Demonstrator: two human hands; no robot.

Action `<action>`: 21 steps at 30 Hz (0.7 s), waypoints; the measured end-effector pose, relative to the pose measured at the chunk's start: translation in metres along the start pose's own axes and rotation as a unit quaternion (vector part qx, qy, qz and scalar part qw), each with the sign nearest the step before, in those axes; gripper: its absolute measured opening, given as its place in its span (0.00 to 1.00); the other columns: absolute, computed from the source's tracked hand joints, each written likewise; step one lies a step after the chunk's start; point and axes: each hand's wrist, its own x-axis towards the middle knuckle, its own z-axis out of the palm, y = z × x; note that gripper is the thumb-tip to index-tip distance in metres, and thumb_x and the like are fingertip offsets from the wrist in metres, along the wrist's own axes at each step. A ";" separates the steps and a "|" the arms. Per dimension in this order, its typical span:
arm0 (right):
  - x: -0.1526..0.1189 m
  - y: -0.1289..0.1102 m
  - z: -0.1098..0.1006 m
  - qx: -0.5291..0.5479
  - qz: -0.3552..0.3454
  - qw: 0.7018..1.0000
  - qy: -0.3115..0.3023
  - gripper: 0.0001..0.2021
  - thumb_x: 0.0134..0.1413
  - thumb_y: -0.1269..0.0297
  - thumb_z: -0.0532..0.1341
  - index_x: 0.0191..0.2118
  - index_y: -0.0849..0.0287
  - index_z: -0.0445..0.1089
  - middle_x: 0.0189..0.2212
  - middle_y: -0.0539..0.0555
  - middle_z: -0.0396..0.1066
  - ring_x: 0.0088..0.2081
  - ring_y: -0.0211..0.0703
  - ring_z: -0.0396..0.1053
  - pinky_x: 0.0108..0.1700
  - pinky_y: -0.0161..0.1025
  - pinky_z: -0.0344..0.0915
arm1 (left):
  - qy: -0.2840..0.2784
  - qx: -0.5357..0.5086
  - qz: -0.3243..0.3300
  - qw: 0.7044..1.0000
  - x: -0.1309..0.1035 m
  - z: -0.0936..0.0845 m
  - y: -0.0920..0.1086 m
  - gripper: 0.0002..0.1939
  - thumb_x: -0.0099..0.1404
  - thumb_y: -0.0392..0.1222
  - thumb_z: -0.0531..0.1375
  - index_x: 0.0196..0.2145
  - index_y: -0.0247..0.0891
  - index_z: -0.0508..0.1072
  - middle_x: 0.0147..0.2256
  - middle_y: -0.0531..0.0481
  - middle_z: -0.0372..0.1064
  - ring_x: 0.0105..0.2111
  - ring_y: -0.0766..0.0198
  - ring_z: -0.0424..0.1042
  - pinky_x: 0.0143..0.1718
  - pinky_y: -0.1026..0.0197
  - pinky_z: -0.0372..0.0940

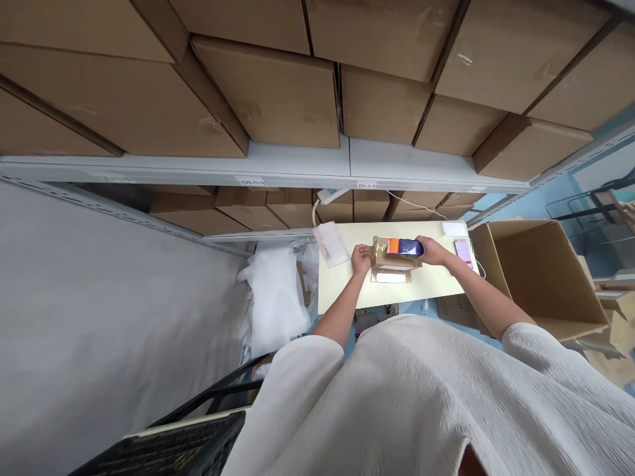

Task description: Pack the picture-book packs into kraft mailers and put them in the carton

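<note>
On the pale yellow table (342, 291) stands a small cardboard box (391, 262) with shiny tape at its left end. My right hand (430, 251) is wrapped round the right end of a blue and orange tape dispenser (407, 248), which lies over the top of the box. At the box's left end is my left hand (362, 256), its fingers bent against the taped side. A white label (391, 277) shows on a flat piece at the near side of the box.
A paper in a clear sleeve (331, 244) lies at the table's left. At the right are a phone (464, 253), a white box (454, 229) and a large open carton (540, 277). Shelves of cartons (278, 92) rise behind. White packing material (278, 297) hangs left.
</note>
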 end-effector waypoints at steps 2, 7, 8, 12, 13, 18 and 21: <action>-0.001 0.001 0.001 0.000 0.002 1.000 0.003 0.21 0.48 0.68 0.72 0.49 0.54 0.71 0.43 0.58 0.79 0.43 0.54 0.73 0.43 0.41 0.65 | -0.041 -0.004 -0.001 0.999 -0.003 -0.004 0.003 0.18 0.53 0.28 0.65 0.39 0.44 0.72 0.39 0.50 0.78 0.44 0.60 0.80 0.55 0.55 0.72; 0.000 0.002 0.004 0.021 -0.002 1.000 0.010 0.22 0.47 0.67 0.72 0.49 0.54 0.71 0.43 0.58 0.78 0.43 0.54 0.72 0.43 0.42 0.66 | -0.108 0.050 0.098 0.988 -0.007 -0.010 0.025 0.23 0.54 0.28 0.66 0.47 0.45 0.77 0.54 0.44 0.81 0.61 0.52 0.77 0.68 0.49 0.66; 0.000 0.001 0.004 0.028 -0.006 1.000 0.011 0.21 0.47 0.67 0.72 0.49 0.54 0.71 0.44 0.58 0.78 0.43 0.54 0.72 0.43 0.42 0.66 | -0.134 0.072 0.138 0.979 -0.008 -0.011 0.031 0.27 0.53 0.28 0.67 0.51 0.46 0.78 0.58 0.43 0.79 0.65 0.50 0.74 0.70 0.49 0.64; 0.000 -0.001 0.001 0.062 -0.008 0.998 0.004 0.21 0.48 0.65 0.72 0.49 0.53 0.71 0.43 0.57 0.79 0.41 0.52 0.73 0.42 0.42 0.67 | -0.250 0.190 0.207 0.926 -0.010 -0.011 0.051 0.42 0.48 0.28 0.74 0.61 0.45 0.77 0.67 0.39 0.73 0.74 0.39 0.64 0.77 0.44 0.53; 0.000 -0.001 0.000 0.064 -0.006 0.998 -0.003 0.20 0.49 0.64 0.73 0.48 0.52 0.71 0.42 0.56 0.79 0.40 0.52 0.74 0.41 0.42 0.67 | -0.262 0.217 0.205 0.918 -0.010 -0.011 0.054 0.43 0.47 0.30 0.75 0.62 0.45 0.77 0.68 0.38 0.73 0.76 0.38 0.61 0.79 0.42 0.48; -0.003 -0.004 -0.013 0.023 -0.003 0.999 -0.034 0.18 0.50 0.61 0.75 0.45 0.51 0.71 0.41 0.57 0.81 0.39 0.53 0.75 0.37 0.41 0.62 | -0.274 0.303 0.208 0.889 -0.012 -0.016 0.054 0.47 0.52 0.35 0.77 0.68 0.48 0.72 0.73 0.39 0.67 0.80 0.37 0.50 0.81 0.37 0.30; -0.004 -0.008 -0.019 -0.010 0.013 0.998 -0.057 0.20 0.49 0.61 0.77 0.46 0.51 0.72 0.43 0.59 0.82 0.40 0.55 0.76 0.36 0.41 0.60 | -0.277 0.355 0.219 0.866 -0.011 -0.016 0.052 0.48 0.56 0.38 0.76 0.72 0.49 0.68 0.76 0.38 0.63 0.80 0.35 0.50 0.81 0.34 0.28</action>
